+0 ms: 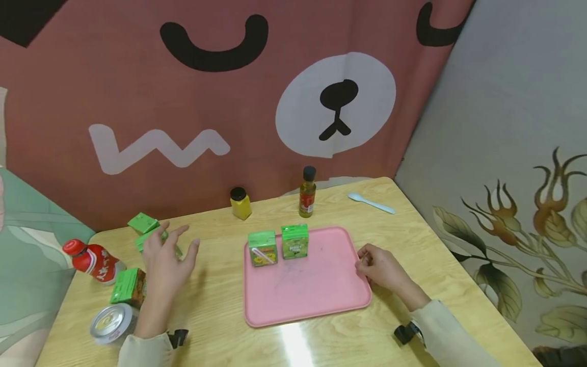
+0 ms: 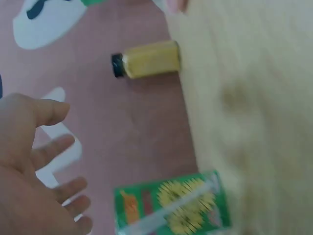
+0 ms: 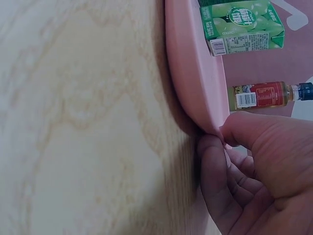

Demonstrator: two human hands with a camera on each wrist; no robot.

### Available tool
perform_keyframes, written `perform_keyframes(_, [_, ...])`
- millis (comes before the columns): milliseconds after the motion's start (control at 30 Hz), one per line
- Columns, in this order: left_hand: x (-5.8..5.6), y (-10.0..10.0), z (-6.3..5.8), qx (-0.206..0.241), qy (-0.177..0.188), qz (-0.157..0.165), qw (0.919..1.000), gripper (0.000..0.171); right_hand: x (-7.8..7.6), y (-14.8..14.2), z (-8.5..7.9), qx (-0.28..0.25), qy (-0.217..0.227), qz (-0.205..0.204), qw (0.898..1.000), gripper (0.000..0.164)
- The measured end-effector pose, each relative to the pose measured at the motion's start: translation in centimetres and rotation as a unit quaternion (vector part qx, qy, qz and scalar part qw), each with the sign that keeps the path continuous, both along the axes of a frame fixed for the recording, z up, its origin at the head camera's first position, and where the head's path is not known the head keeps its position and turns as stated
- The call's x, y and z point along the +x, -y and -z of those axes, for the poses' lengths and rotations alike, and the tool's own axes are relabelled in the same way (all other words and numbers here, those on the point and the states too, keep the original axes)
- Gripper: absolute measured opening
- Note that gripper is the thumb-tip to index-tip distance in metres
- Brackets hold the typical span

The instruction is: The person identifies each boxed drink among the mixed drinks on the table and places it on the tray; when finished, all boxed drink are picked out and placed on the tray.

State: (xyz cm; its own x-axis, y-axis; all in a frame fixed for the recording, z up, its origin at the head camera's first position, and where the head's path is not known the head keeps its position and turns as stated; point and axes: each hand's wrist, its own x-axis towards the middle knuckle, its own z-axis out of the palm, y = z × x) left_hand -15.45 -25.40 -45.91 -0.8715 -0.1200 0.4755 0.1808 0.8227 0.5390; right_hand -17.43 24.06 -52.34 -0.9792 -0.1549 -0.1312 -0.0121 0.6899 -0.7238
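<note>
My right hand (image 1: 384, 267) pinches the right rim of a pink tray (image 1: 307, 290) between thumb and fingers; the right wrist view shows the thumb on the rim and a curled finger below it. Two green juice boxes stand at the tray's back left: one with yellow flowers and a straw (image 1: 263, 250), one with green grapes (image 3: 239, 27). My left hand (image 1: 166, 265), fingers spread and holding nothing, hovers at the left of the table. Partly behind it lie a green carton (image 1: 143, 223) and another beside it. In the left wrist view, a flower-printed juice box (image 2: 171, 203) appears near this hand.
Along the left edge are a red bottle (image 1: 98, 262), another green carton (image 1: 125, 286) and a can (image 1: 112, 323). At the back stand a yellow jar (image 1: 240, 205) and a sauce bottle (image 1: 308, 193); a light-blue spoon (image 1: 370, 202) lies back right. A patterned curtain hangs behind.
</note>
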Motion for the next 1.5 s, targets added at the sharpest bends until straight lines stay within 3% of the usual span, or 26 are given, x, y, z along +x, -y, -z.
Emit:
perform_keyframes(100, [0.7,1.0,0.8,0.011,0.025,-0.038,0.9989,0.048,0.1,-0.2,0.3,0.001,-0.002,-0.001,1.000,0.017])
perform_keyframes(200, [1.0,1.7,1.4,0.013,0.040,-0.055,0.9976,0.054,0.0,-0.2,0.4,-0.005,-0.010,-0.005,1.000,0.016])
perform_keyframes(367, [0.7,2.0,1.6,-0.031,0.069,-0.046,0.9961,0.059,-0.1,-0.2,0.4,-0.004,-0.016,-0.006,1.000,0.016])
perform_keyframes(567, [0.5,2.1,0.8,-0.061,0.104,-0.049,0.9916,0.063,-0.2,-0.2,0.5,-0.003,-0.016,-0.006,1.000,0.017])
perform_keyframes(733, [-0.1,2.8,0.4,-0.086,0.152,-0.054,0.9831,0.070,-0.1,-0.2,0.5,-0.002,-0.012,-0.003,1.000,0.017])
perform_keyframes(900, [-0.2,3.5,0.2,-0.100,0.180,-0.055,0.9770,0.063,-0.1,-0.1,0.5,-0.001,-0.008,-0.001,1.000,0.017])
perform_keyframes(1067, [-0.4,3.7,-0.3,-0.109,0.175,-0.051,0.9771,0.057,0.0,-0.1,0.4,-0.001,-0.012,-0.003,1.000,0.017])
perform_keyframes(1333, [-0.5,3.6,-0.4,-0.141,0.101,-0.065,0.9826,0.046,0.1,-0.2,0.2,0.003,-0.016,-0.005,1.000,0.017])
perform_keyframes(1500, [-0.5,3.2,-0.1,-0.159,0.048,-0.037,0.9854,0.044,0.0,-0.1,0.2,0.001,-0.013,-0.006,1.000,0.017])
